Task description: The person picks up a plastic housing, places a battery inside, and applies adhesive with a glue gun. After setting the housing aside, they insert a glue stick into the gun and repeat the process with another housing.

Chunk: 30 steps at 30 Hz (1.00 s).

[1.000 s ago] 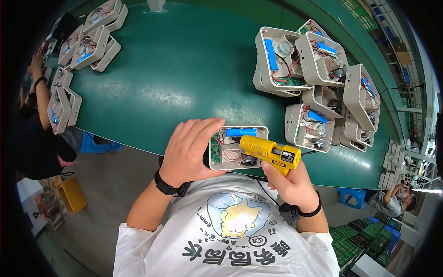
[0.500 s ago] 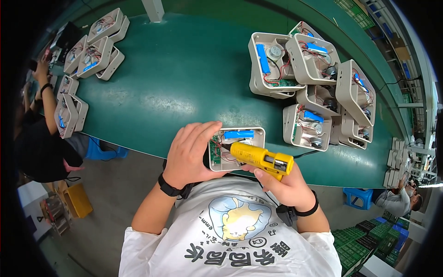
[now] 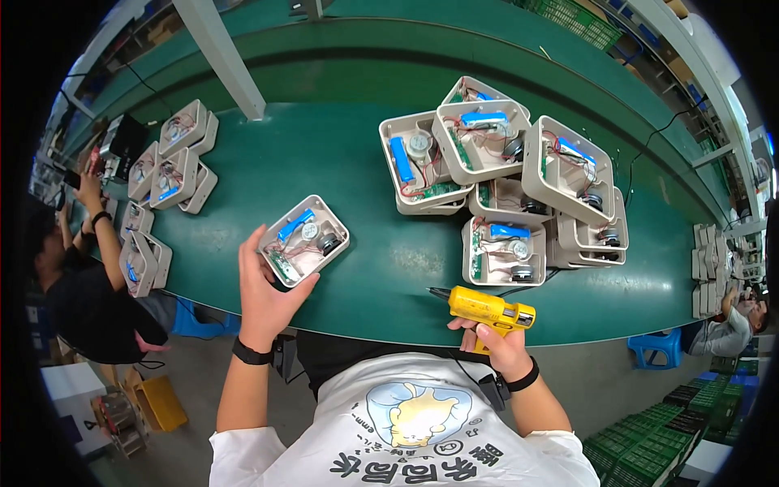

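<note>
My left hand [image 3: 272, 300] grips the near-left corner of an off-white open plastic housing [image 3: 331, 258], with the thumb on one side and the fingers on the other. Inside it sit a blue battery cell [image 3: 295, 225], a green circuit board [image 3: 282, 266], a round black-rimmed speaker [image 3: 329, 243] and thin red and black wires. The housing is over the green table, tilted to the right; whether it rests there I cannot tell. In my right hand [image 3: 509, 351] is a yellow hot glue gun [image 3: 479, 306], its dark nozzle pointing left, away from the housing.
Similar housings [image 3: 487, 142] lie piled on the green table [image 3: 349, 154] to the right of centre. Another stack [image 3: 174, 174] stands at the left. A co-worker [image 3: 93, 276] works at far left, another person [image 3: 742, 321] at far right. Blue stools [image 3: 656, 349] stand below the table.
My left hand has carried the housing away from my body to the left, out from under the glue gun. The gun has moved right and slightly down. My view has shifted.
</note>
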Each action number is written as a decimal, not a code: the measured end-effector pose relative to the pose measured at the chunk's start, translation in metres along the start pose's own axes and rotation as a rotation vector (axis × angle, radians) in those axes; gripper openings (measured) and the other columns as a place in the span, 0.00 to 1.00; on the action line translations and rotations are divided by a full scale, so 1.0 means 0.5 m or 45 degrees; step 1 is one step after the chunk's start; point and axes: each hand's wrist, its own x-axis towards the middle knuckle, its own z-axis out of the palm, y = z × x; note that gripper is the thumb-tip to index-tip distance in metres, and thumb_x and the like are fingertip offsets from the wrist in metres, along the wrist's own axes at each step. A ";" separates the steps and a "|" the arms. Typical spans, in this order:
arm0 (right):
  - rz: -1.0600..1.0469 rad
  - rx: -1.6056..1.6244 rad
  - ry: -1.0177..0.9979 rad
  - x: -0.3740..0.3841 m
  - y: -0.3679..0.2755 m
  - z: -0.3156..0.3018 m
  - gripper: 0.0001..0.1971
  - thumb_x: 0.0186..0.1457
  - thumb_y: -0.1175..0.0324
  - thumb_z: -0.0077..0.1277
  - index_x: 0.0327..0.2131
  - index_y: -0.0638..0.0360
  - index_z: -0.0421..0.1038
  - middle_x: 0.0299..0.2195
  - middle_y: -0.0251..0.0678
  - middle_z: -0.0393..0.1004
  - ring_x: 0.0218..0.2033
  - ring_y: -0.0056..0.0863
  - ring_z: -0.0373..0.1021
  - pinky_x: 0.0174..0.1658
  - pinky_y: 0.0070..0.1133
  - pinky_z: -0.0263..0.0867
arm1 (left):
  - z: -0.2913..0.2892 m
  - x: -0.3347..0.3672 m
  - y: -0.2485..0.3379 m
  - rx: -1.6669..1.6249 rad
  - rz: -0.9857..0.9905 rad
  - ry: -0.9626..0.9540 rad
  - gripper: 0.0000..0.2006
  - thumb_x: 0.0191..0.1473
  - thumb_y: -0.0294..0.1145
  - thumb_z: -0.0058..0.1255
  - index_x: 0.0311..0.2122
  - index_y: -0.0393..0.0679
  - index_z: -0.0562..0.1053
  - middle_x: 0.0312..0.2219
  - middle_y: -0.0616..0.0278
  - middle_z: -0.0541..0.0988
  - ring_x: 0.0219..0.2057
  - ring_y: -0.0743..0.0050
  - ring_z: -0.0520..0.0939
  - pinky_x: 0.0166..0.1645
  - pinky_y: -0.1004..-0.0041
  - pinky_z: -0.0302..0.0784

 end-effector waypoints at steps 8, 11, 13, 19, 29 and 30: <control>-0.015 0.038 -0.036 0.008 -0.002 -0.004 0.16 0.71 0.63 0.58 0.50 0.69 0.78 0.49 0.58 0.85 0.31 0.30 0.81 0.37 0.27 0.80 | 0.033 0.056 0.037 0.370 0.280 -0.291 0.55 0.44 0.31 0.82 0.74 0.35 0.60 0.62 0.49 0.67 0.58 0.56 0.81 0.58 0.62 0.85; -0.012 0.018 -0.053 0.005 -0.003 -0.004 0.16 0.71 0.63 0.58 0.50 0.69 0.78 0.49 0.58 0.85 0.31 0.31 0.81 0.37 0.27 0.80 | 0.045 0.154 0.009 0.478 0.242 -0.112 0.55 0.45 0.34 0.81 0.74 0.34 0.60 0.62 0.47 0.67 0.58 0.52 0.80 0.59 0.62 0.84; -0.007 0.035 -0.048 0.005 0.000 -0.007 0.16 0.71 0.63 0.57 0.50 0.69 0.78 0.50 0.58 0.85 0.31 0.30 0.81 0.37 0.27 0.80 | 0.048 0.209 -0.012 0.534 0.229 -0.012 0.55 0.45 0.35 0.81 0.74 0.34 0.60 0.62 0.45 0.68 0.58 0.50 0.80 0.60 0.62 0.83; -0.039 0.100 -0.049 0.008 -0.005 -0.001 0.14 0.72 0.67 0.56 0.52 0.69 0.78 0.50 0.57 0.84 0.32 0.30 0.81 0.38 0.27 0.81 | 0.096 0.290 -0.013 0.729 0.382 0.007 0.54 0.45 0.40 0.80 0.73 0.31 0.61 0.62 0.42 0.69 0.62 0.42 0.77 0.67 0.56 0.78; -0.025 0.133 -0.066 0.012 0.000 -0.010 0.14 0.73 0.69 0.56 0.55 0.68 0.78 0.50 0.54 0.85 0.33 0.30 0.82 0.39 0.27 0.81 | 0.218 0.389 0.000 0.694 0.329 0.001 0.53 0.49 0.36 0.77 0.75 0.33 0.59 0.66 0.39 0.67 0.63 0.41 0.77 0.69 0.56 0.77; -0.024 0.132 -0.075 0.014 -0.002 -0.008 0.14 0.73 0.69 0.56 0.55 0.68 0.78 0.50 0.54 0.85 0.33 0.30 0.82 0.39 0.27 0.81 | 0.234 0.423 0.003 0.575 0.361 -0.038 0.50 0.51 0.32 0.75 0.75 0.33 0.59 0.67 0.39 0.67 0.62 0.43 0.79 0.68 0.57 0.78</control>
